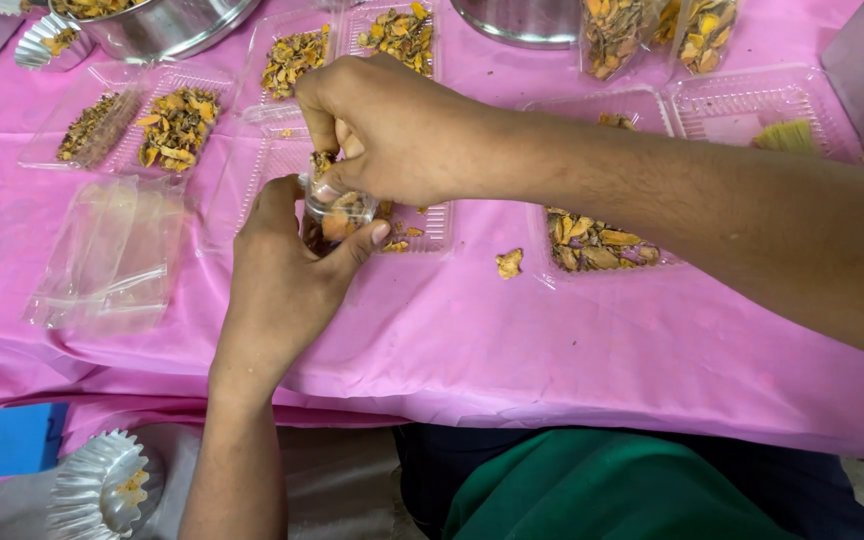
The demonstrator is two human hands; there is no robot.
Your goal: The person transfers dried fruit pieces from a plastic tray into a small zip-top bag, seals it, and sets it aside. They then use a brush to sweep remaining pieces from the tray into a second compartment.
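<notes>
My left hand [282,275] grips a small clear bag [335,215] part filled with dried orange-brown pieces, thumb on its right side. My right hand [387,130] comes in from the right, fingertips pinched on a few dried pieces at the bag's mouth. Both hands hover over a clear plastic tray [422,232] on the pink tablecloth [472,340]. One loose dried piece [509,263] lies on the cloth to the right.
Several clear trays of dried pieces [177,125] sit at the back, another tray [597,245] under my right forearm. Empty clear bags [112,255] lie at left. Steel bowls [162,25] stand at the far edge. A fluted foil cup [102,485] and blue card [17,440] sit near me.
</notes>
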